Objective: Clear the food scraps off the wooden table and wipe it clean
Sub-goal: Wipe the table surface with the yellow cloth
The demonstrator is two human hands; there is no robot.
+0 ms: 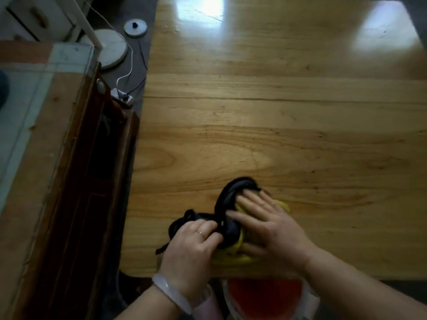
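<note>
Side cabinet (41, 139): left of frame, glass-topped; we see its top cut off by the left edge.
Left hand (194, 245): lower centre, fingers curled round the dark cloth (227, 204), which lies bunched on the table (277, 112) near its front edge.
Banana peels (233, 256): yellow, mostly hidden under cloth and hands; we cannot count them.
Right hand (268, 224): fingers straight, pressing flat on peels and cloth.
Red bin (263, 296): below the table's front edge, lower centre, partly hidden by the arms, its contents unclear.
</note>
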